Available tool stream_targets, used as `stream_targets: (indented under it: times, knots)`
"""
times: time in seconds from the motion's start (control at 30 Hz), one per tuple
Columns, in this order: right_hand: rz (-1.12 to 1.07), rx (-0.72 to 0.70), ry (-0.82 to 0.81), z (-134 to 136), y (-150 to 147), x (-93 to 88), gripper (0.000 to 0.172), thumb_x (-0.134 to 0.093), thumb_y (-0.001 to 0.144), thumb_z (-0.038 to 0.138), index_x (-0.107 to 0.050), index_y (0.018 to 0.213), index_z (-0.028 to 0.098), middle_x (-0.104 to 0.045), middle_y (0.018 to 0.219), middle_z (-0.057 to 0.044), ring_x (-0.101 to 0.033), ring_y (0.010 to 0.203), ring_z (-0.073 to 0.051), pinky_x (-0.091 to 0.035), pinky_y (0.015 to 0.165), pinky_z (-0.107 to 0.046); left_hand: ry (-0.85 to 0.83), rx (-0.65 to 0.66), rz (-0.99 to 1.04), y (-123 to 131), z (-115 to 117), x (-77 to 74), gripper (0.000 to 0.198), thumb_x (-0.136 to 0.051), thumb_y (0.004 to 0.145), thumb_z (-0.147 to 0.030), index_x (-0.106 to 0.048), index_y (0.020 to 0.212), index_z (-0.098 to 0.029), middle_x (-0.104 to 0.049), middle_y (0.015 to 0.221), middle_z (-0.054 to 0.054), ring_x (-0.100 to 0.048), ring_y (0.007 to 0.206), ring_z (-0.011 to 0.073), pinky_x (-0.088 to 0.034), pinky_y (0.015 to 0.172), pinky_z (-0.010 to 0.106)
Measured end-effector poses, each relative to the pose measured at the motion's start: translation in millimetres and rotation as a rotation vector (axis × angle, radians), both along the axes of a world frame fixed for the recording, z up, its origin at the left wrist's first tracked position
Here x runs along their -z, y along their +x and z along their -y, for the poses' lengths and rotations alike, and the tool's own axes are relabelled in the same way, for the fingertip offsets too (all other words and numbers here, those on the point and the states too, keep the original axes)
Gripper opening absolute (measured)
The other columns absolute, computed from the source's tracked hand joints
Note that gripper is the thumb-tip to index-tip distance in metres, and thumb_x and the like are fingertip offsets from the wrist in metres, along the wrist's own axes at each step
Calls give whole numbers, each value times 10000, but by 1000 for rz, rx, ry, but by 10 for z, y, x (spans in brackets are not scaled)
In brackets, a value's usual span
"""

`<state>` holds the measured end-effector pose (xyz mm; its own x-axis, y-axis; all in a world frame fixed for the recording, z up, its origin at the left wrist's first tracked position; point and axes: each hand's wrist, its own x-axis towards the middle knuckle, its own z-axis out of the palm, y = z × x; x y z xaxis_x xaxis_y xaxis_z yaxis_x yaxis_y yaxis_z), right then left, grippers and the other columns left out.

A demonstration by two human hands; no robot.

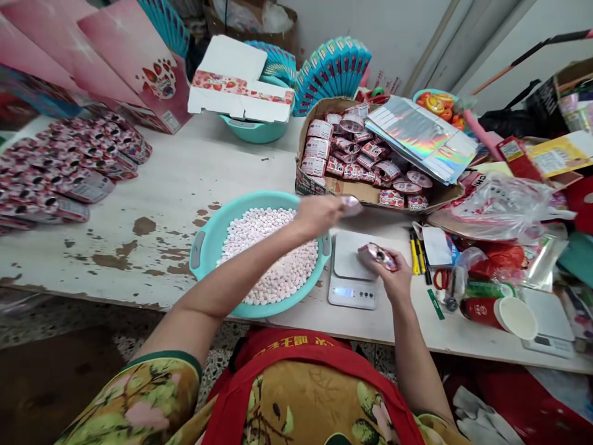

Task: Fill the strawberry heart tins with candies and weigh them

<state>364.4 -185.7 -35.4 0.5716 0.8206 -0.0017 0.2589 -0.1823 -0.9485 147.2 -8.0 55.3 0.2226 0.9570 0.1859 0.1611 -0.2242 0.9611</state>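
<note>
My left hand (319,216) is closed on a small pinkish pack (351,206), smeared by motion, above the right rim of a turquoise basin (204,272). White and pale pink candies (259,241) fill much of that basin. My right hand (397,276) grips a small printed candy box (377,256) with a dark round spot on its side. This box is over the right part of a white digital scale (354,292) with a lit display; whether it touches the scale I cannot tell.
Behind my hands stands an open carton (343,186) of similar packs, with shiny silver sheets (417,136) on its right. Rows of candy boxes (69,167) cover the left of the table. Yellow cutters (417,256), a paper cup (500,315) and a second scale (549,324) lie rightward.
</note>
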Motion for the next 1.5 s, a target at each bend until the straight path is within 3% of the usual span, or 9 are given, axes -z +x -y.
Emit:
stream_targets:
  times: [0.17,0.3,0.43,0.6,0.7,0.87,1.07,1.33,1.5]
  knots:
    - [263,-207,26,-280,43,8,514,-880,646,545,-754,1072,288,-743,1149,-129,-684,1124,-334,-546,1014,-538,160,-416,-885,-1696,-576,-238,285,-728,871,-519,-685,799,-247,-342,572,-11,-369,620,183,-292,742,314]
    - [492,-71,148,-833,581,-506,431,-802,806,452,-752,1165,218,-724,1220,-159,-688,1125,-281,-540,1009,-432,-176,-516,-1157,-2834,-780,238,622,-556,800,-821,-474,609,-234,-193,528,-36,-139,583,133,-379,827,446]
    - [617,-73,-41,-1820,1163,-857,284,-748,766,243,-768,949,27,-740,1204,-220,-698,1135,-196,-455,1040,-337,-344,-548,-1112,-3281,-773,678,555,-709,675,-696,-441,546,-228,-219,473,-37,-160,546,125,-426,847,519]
    - [584,-146,-257,-2583,1317,-667,462,-399,824,237,-414,407,40,-678,1210,-321,-656,1234,-137,-429,953,-343,-123,-717,-1092,-2813,-382,483,371,-555,849,-644,-606,756,-289,-460,542,13,-513,649,274,-478,853,503]
    - [580,-136,-320,-2679,1277,-558,444,-509,786,127,-300,398,78,-564,1351,-403,-507,1438,-137,-433,930,-340,4,-212,-1150,-2221,-162,476,502,-316,1022,-507,-700,1109,-194,-739,1062,129,-665,1030,323,-499,949,465]
    - [565,-6,-226,-2371,1293,-779,371,-777,601,13,-431,518,120,-673,1326,-284,-565,1347,-134,-411,957,-323,57,391,-1054,-1516,-43,898,633,-397,1011,-486,-512,1505,-107,-452,1588,230,-373,1494,381,-275,1233,539]
    - [-194,-196,339,-1333,724,-1062,488,-797,662,73,-593,1063,261,-767,989,6,-698,786,-142,-560,744,-333,-12,372,-1017,-1109,245,979,681,-386,987,-665,-583,1356,-127,-616,1357,217,-550,1259,386,-434,1053,491]
    - [-618,-418,199,-746,-591,-847,571,-925,550,318,-678,1059,240,-782,1042,-27,-720,917,-231,-635,850,-432,-238,176,-950,-1242,604,682,356,-617,869,-542,-682,974,-209,-703,866,100,-632,818,284,-405,693,337]
    - [-454,-526,54,-744,-1134,-703,577,-929,580,438,-706,1067,223,-788,1025,-45,-739,942,-237,-631,842,-398,-613,-156,-184,-1422,647,637,333,-770,724,-466,-566,784,-210,-583,665,1,-497,552,143,-350,531,262]
